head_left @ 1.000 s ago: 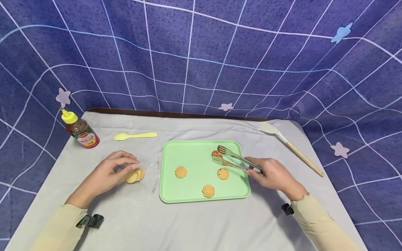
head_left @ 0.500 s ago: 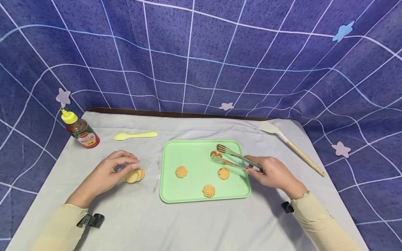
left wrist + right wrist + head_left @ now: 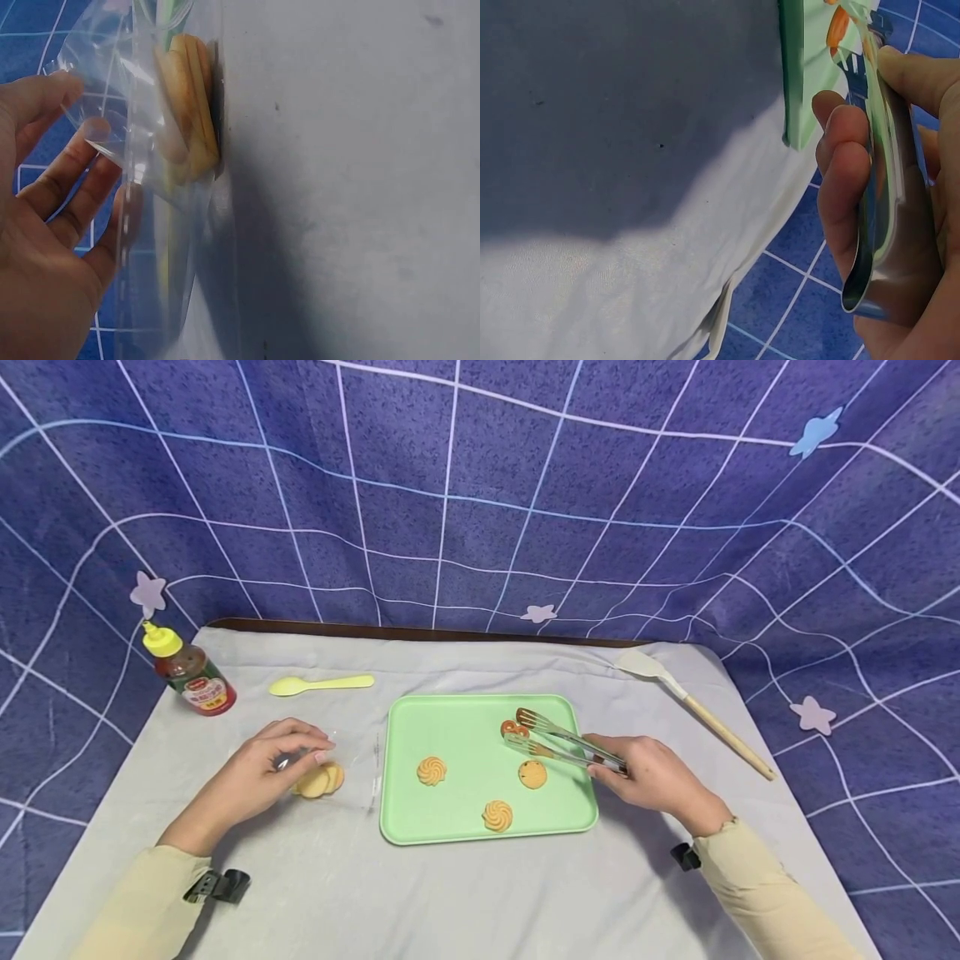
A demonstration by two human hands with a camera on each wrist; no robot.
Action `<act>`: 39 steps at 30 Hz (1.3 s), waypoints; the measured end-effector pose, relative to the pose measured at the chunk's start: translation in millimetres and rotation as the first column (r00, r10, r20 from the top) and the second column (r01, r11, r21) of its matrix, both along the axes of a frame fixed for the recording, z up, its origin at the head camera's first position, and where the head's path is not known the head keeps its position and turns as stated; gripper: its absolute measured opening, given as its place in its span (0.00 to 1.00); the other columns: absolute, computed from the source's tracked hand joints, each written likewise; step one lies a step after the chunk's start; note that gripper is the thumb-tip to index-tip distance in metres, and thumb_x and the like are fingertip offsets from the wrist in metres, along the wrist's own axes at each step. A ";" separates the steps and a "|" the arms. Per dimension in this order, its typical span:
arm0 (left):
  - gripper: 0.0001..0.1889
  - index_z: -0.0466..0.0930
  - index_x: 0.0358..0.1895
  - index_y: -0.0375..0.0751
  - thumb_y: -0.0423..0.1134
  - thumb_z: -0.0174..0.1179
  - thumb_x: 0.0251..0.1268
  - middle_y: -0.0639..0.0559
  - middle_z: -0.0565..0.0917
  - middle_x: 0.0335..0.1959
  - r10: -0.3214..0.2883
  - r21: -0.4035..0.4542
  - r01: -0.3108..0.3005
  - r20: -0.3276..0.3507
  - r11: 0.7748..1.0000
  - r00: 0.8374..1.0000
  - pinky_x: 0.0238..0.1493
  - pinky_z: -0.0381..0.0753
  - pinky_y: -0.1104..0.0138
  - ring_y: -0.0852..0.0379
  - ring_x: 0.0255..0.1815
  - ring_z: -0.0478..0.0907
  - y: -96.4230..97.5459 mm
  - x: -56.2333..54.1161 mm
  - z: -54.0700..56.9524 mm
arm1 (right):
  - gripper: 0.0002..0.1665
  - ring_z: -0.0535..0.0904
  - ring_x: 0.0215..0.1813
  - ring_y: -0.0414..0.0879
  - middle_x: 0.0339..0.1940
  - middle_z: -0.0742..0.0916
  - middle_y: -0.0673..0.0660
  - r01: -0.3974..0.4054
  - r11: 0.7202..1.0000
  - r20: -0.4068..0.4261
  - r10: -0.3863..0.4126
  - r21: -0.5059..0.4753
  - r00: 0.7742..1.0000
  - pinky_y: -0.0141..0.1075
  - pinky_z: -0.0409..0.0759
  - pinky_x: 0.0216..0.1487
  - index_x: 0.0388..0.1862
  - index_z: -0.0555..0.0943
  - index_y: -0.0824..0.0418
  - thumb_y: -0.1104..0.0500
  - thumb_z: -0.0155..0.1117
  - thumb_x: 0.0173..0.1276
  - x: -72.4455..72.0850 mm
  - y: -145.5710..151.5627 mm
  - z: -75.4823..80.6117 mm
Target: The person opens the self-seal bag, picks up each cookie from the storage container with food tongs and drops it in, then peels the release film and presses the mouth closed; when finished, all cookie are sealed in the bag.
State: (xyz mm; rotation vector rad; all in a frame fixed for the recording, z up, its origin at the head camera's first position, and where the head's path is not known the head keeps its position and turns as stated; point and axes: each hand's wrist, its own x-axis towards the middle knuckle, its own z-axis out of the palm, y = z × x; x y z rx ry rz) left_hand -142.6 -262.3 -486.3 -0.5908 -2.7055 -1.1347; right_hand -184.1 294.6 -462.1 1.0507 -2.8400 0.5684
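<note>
My left hand (image 3: 258, 777) pinches the edge of a clear plastic bag (image 3: 154, 247) between thumb and fingertips. Inside the bag several yellowish cookies (image 3: 196, 112) lean together; from the head view they lie beside the thumb, left of the tray. A pair of metal tongs (image 3: 572, 738) is gripped in my right hand (image 3: 652, 777), its fingers wrapped round both arms. The slotted tong tips stand apart over a small reddish-brown pretzel (image 3: 510, 727) on the green tray (image 3: 450, 718). Also on the tray are two swirl cookies (image 3: 431, 771) and a round cookie with dark specks (image 3: 532, 774).
A sauce bottle (image 3: 201, 683) with a yellow cap stands at the back left, near a yellow spoon (image 3: 330, 683). At the right lies a spatula (image 3: 705, 718) with a wooden handle. A grey cloth (image 3: 450, 902) covers the table; a blue curtain (image 3: 405, 543) hangs behind.
Tong tips and pretzel have shifted very slightly left on the tray. The bag's film near my left fingers catches the light differently. Both hands stay nearly in place.
</note>
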 end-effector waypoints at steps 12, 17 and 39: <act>0.07 0.90 0.46 0.45 0.33 0.67 0.70 0.59 0.80 0.50 -0.002 0.008 0.002 0.000 1.000 1.000 0.56 0.65 0.80 0.57 0.54 0.74 -0.4 -0.6 -1.2 | 0.24 0.70 0.24 0.34 0.37 0.87 0.44 -0.008 1.000 -0.011 0.008 -0.019 1.000 0.35 0.74 0.30 0.62 0.83 0.58 0.53 0.72 0.69 -2.5 0.5 -3.5; 0.07 0.90 0.46 0.45 0.33 0.67 0.69 0.59 0.81 0.50 -0.009 0.022 0.009 -0.005 1.000 1.000 0.56 0.65 0.80 0.57 0.54 0.75 -0.5 -0.8 -1.9 | 0.24 0.71 0.25 0.35 0.38 0.87 0.44 -0.008 0.999 0.000 0.008 -0.033 1.000 0.36 0.74 0.31 0.62 0.83 0.57 0.53 0.72 0.69 -1.6 -0.4 -2.6; 0.07 0.89 0.47 0.45 0.35 0.66 0.71 0.59 0.81 0.50 -0.002 0.017 0.002 0.011 1.000 1.000 0.57 0.65 0.80 0.57 0.55 0.74 -4.2 -0.8 -5.6 | 0.26 0.72 0.25 0.36 0.40 0.88 0.48 0.000 0.999 0.013 0.000 -0.033 1.000 0.36 0.73 0.30 0.64 0.82 0.59 0.53 0.71 0.70 -2.8 -4.9 -6.0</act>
